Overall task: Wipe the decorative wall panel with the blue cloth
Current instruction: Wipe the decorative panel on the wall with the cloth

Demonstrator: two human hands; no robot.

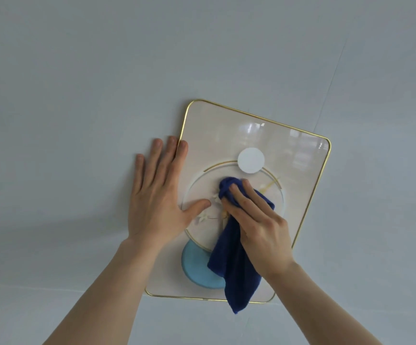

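The right hand presses the bunched blue cloth flat-fingered on the wall panel; unwiped gloss lies above-right of it, while the spread left hand braces the left edge

No text, label, brand, number or sign can be read anywhere. The panel bears only pictures: rings, a white disc, a pale blue disc, small flowers. The cloth is unmarked.
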